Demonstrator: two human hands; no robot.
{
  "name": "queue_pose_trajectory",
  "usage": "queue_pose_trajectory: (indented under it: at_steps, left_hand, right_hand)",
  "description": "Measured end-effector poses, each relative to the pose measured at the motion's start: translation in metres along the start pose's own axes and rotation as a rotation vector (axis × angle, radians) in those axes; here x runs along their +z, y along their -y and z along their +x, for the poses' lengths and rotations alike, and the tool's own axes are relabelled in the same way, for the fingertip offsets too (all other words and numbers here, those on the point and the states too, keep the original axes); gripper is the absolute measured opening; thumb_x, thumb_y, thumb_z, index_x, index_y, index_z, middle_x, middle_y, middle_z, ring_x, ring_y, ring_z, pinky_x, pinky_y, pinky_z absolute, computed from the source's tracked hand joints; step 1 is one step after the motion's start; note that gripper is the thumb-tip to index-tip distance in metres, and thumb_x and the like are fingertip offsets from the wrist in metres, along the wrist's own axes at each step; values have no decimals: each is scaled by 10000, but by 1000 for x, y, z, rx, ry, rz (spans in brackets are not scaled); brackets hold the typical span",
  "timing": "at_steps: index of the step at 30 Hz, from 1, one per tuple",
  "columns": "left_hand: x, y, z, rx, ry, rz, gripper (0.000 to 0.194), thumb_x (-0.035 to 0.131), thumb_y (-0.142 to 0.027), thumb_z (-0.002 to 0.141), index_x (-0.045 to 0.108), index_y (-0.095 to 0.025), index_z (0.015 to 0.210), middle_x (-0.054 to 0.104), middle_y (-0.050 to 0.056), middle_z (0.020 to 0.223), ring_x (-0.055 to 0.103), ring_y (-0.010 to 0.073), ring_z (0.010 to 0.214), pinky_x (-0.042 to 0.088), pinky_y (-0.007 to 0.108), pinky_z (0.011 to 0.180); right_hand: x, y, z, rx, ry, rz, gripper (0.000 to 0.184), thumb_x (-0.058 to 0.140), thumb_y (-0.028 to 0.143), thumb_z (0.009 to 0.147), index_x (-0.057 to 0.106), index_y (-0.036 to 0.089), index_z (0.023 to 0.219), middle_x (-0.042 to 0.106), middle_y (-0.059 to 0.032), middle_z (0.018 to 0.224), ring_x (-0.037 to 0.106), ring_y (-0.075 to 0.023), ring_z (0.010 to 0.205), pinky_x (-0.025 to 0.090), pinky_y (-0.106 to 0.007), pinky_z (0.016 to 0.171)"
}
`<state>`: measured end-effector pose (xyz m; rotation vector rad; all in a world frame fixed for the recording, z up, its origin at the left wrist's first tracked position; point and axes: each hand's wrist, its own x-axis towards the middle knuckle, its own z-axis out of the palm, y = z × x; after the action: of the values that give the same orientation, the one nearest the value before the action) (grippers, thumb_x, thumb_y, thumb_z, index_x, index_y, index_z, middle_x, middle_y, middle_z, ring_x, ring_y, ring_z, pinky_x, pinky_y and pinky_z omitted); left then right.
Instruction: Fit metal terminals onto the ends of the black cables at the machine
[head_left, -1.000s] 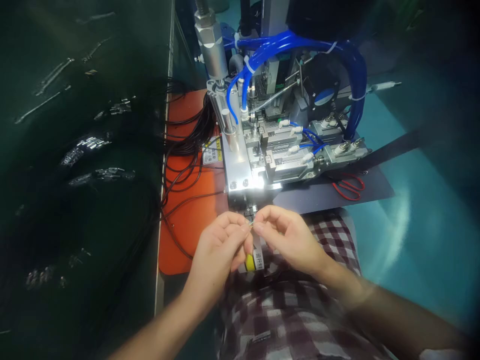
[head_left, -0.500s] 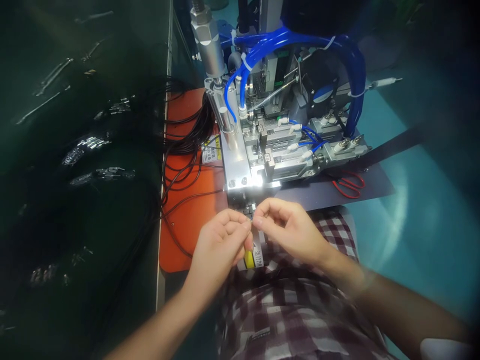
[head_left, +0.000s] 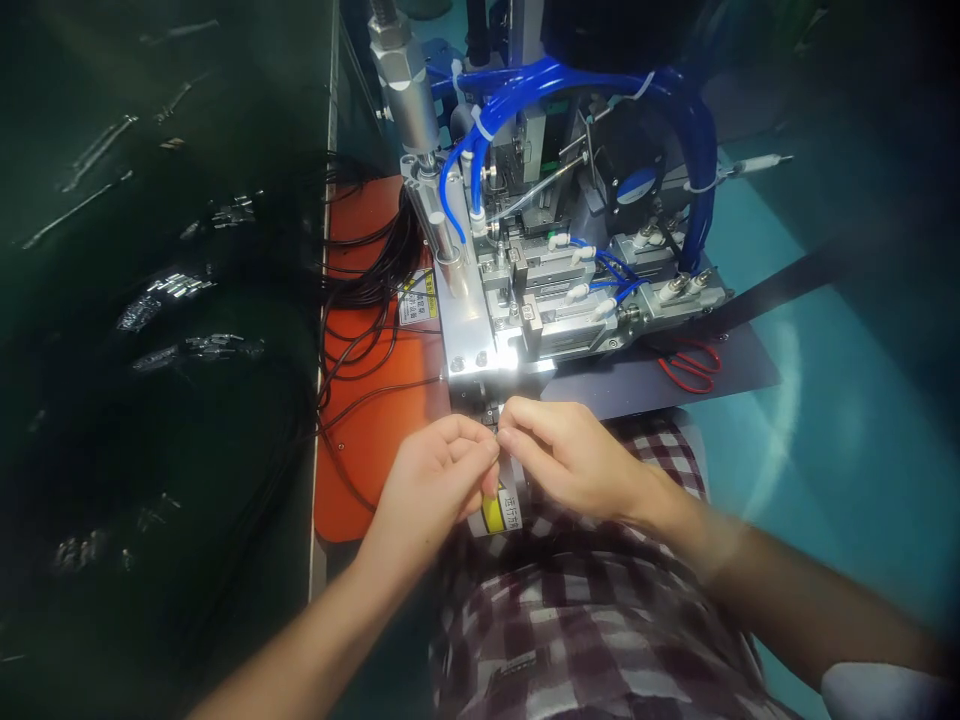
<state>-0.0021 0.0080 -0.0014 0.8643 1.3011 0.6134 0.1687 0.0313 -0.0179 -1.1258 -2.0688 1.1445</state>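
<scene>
1. Left hand [head_left: 439, 475], centre of the frame: the thumb and index finger are pinched together, the other fingers curled in underneath.
2. Right hand [head_left: 574, 455], just right of centre: it is pinched closed as well, its fingertips meeting those of the left hand or just beside them. Anything held between the two pinches is too small to make out.
3. The machine [head_left: 469, 325] fills the upper middle of the frame. Its bright metal front edge lies just above the fingertips in the picture, and a small black fixture [head_left: 489, 405] shows under that edge, close to where the hands meet.
4. A silver cylinder [head_left: 409, 95] stands slightly tilted at the machine's upper left; blue tubes [head_left: 551, 78] arch over the top and come down on the right.
5. A white and yellow label [head_left: 493, 512] shows below the fingertips, partly covered by the left hand.
6. Left of the machine is an orange plate [head_left: 367, 440] with loops of black cable [head_left: 379, 275] and a second label [head_left: 418, 297] near the machine's side.
7. Right of centre, red scissor-like handles [head_left: 701, 374] rest on a dark grey sheet [head_left: 600, 390].
8. A dark green desk [head_left: 187, 430] takes up the left side — scattered shiny metal pieces [head_left: 169, 295] lie on it.
9. Checked clothing [head_left: 585, 640] fills the lower middle, between the forearms.
</scene>
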Motion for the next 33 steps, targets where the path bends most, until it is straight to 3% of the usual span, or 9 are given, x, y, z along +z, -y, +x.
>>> queue_pose_trajectory:
  at_steps: [4,6,10,12,15,20,33]
  left_hand:
    - [-2,-7,0,-32,75,42,190,589,-318,855,564,-150,770,537,-40,540,318,27,385,212,157,381]
    - [-3,-7,1,46,36,122,152,600,-310,851,574,-161,838,537,-42,591,366,41,405,256,166,381]
    - [-8,2,4,521,-123,590,45,564,-197,876,600,-170,883,581,7,779,563,107,664,450,213,585]
    - [-11,8,8,746,-153,862,116,505,-137,899,620,-152,901,590,41,844,583,135,774,475,241,687]
    - [-15,14,16,922,-154,1097,204,445,-95,909,625,-119,1002,601,76,863,587,151,771,486,247,668]
    - [-19,16,26,950,-118,1174,273,416,-56,888,634,-123,1037,608,74,842,574,140,721,490,231,625]
    - [-19,18,31,944,-161,1173,292,443,-37,868,657,-79,1063,595,80,816,590,158,701,520,254,605]
  right_hand:
    - [4,-9,0,-50,-8,226,209,457,197,932,476,187,724,447,41,647,400,-95,582,323,-242,572]
    - [9,-14,0,3,-57,398,222,460,220,931,467,188,711,435,41,649,389,-95,576,329,-238,554]
    - [22,-24,0,148,-154,630,267,496,313,921,452,194,686,400,47,634,345,-94,553,306,-241,522]
    - [28,-27,1,191,-196,662,278,512,355,913,463,195,691,389,51,624,330,-94,547,302,-244,523]
    - [34,-31,4,200,-271,622,283,512,377,908,476,193,696,406,43,632,349,-101,564,320,-247,538]
    - [39,-36,9,201,-344,555,267,496,323,910,452,197,679,424,25,661,387,-117,621,356,-252,579]
    - [43,-39,9,235,-358,569,271,497,341,912,449,202,684,427,26,664,396,-123,627,366,-258,589]
